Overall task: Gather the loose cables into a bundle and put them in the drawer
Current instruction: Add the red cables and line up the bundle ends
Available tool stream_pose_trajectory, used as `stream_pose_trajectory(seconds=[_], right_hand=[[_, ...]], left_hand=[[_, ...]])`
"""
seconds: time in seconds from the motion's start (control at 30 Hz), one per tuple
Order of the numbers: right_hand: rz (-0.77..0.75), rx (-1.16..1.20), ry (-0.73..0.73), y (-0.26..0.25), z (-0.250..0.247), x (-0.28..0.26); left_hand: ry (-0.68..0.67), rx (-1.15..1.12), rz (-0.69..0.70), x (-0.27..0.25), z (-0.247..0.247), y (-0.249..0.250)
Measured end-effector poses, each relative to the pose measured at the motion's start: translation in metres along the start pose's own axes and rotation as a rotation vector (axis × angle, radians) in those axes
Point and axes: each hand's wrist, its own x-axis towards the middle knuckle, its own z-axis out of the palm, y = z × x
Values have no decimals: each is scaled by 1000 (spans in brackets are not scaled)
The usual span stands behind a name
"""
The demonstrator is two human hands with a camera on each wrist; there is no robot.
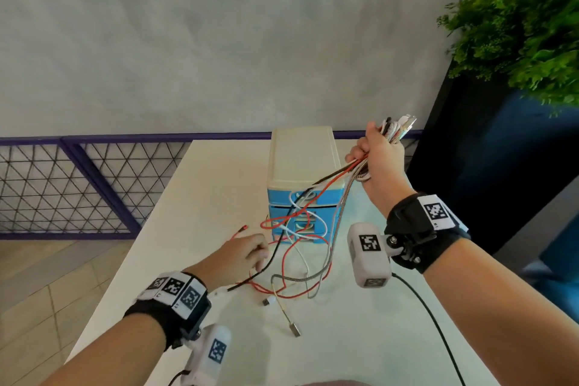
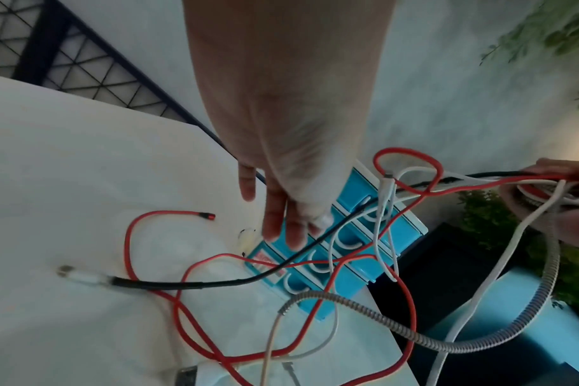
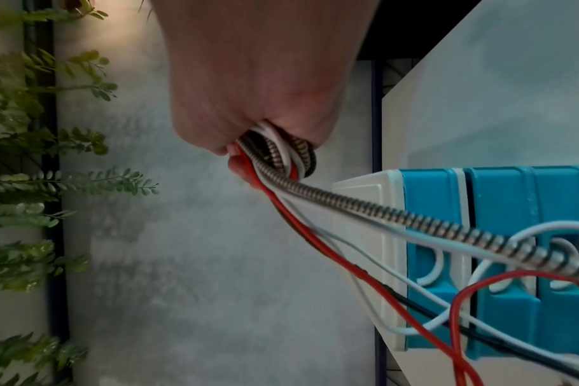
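Note:
My right hand (image 1: pixel 380 160) is raised beside the drawer unit (image 1: pixel 302 160) and grips a bunch of cables (image 1: pixel 398 131), plug ends sticking out above the fist. In the right wrist view the fist (image 3: pixel 248 91) wraps red, white, black and braided strands (image 3: pixel 278 154). They trail down past the shut blue drawers (image 3: pixel 499 235) to a loose tangle on the white table (image 1: pixel 194 197). A red cable (image 2: pixel 129 240), a black cable (image 2: pixel 182 283) and a braided cable (image 2: pixel 380 320) lie there. My left hand (image 1: pixel 244 252) hovers over the tangle, its fingers (image 2: pixel 275 222) straight and holding nothing.
A leafy plant (image 1: pixel 526 25) in a dark planter (image 1: pixel 488 166) stands close to the right of the table. A purple mesh railing (image 1: pixel 78 185) runs behind and to the left. The table's left edge drops to a tiled floor. A black camera lead (image 1: pixel 438 332) crosses the near right.

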Motion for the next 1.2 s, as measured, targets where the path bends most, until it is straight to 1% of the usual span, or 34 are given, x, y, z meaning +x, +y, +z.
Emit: stream_pose_trajectory(seconds=[0.1, 0.2, 0.27, 0.4, 0.5, 0.6, 0.7, 0.77, 0.83, 0.9, 1.0, 1.07, 1.1, 1.13, 1.2], right_hand=[[15, -3, -4, 2, 0, -1], [45, -9, -16, 13, 5, -7], [53, 3, -7, 16, 8, -9], [26, 7, 14, 8, 5, -6], [2, 10, 32, 1, 1, 0], [-2, 10, 45, -1, -1, 3], [10, 5, 40, 3, -2, 1], [6, 9, 45, 4, -2, 1], [-11, 13, 60, -1, -2, 3], [-32, 17, 74, -8, -5, 6], [-59, 7, 105, -8, -8, 10], [-66, -20, 130, -5, -10, 10], [-68, -45, 144, -5, -10, 10], [-72, -74, 161, -5, -11, 9], [-86, -122, 192, -7, -15, 10]], left_hand=[[176, -12, 36, 2, -1, 9], [339, -162, 118, 13, 1, 30], [382, -222, 163, 19, 1, 42], [245, -223, 195, 15, -5, 39], [175, -57, 168, 11, -12, 22], [74, 152, 93, 4, -15, 11], [-4, 277, 24, 2, -19, 11], [-37, 366, -59, 2, -20, 9], [-7, 382, -113, -2, -23, 5], [48, 374, -104, -8, -29, -2], [167, 489, 61, -10, -35, -19], [188, 637, 106, -7, -37, -29], [182, 684, 95, -6, -38, -34], [181, 687, 77, -6, -38, -38], [192, 555, 33, -6, -39, -45]])
